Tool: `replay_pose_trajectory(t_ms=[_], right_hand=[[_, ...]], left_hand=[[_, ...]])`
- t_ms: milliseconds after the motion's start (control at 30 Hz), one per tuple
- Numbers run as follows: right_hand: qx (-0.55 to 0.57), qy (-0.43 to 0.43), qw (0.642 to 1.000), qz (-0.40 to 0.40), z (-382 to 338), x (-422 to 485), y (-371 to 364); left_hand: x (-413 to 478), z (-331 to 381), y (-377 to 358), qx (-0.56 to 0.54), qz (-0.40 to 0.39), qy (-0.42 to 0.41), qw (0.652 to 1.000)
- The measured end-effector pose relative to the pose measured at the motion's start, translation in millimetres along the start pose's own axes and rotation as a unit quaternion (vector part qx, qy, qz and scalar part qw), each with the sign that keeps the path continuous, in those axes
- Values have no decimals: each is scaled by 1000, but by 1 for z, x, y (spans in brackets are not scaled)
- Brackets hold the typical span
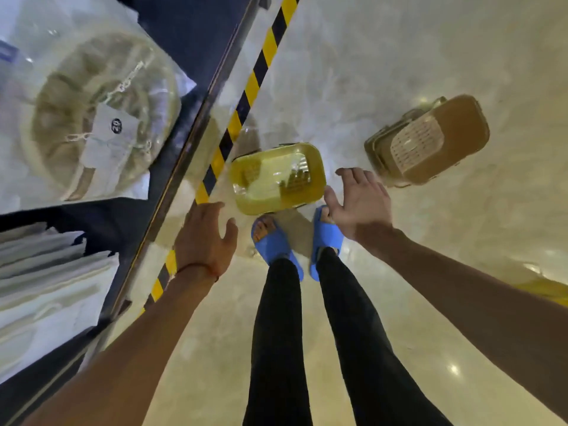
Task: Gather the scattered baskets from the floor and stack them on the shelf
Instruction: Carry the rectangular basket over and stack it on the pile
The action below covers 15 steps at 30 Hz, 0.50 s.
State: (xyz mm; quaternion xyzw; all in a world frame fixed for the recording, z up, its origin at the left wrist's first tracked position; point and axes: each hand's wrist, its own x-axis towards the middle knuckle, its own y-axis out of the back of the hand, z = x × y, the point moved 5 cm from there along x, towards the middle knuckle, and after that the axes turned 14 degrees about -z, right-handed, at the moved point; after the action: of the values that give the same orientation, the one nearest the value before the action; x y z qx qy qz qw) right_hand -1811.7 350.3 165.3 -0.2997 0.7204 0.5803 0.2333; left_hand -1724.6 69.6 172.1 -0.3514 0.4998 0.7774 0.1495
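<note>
Yellow basket: rectangular, rounded corners, slotted plastic, glossy; on floor just ahead of blue sandals, beside striped tape. Brown basket: tipped, well right. Left hand, right hand: fingers spread, holding nothing.

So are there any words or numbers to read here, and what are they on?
"20": on the black sticker on the white tag of the wrapped round basket on the shelf.
Faint print lower on that tag: too blurred to read.
Nothing else is readable.
</note>
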Motion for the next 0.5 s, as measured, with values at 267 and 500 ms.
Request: replay_pose_trajectory(t_ms=[267, 500], right_hand=[[31, -19, 999, -14, 53, 147, -104], [294, -48, 953, -62, 77, 230, -184]], left_hand=[[146, -56, -121, -164, -41, 156, 973], [226, -80, -197, -495, 15, 206, 844]])
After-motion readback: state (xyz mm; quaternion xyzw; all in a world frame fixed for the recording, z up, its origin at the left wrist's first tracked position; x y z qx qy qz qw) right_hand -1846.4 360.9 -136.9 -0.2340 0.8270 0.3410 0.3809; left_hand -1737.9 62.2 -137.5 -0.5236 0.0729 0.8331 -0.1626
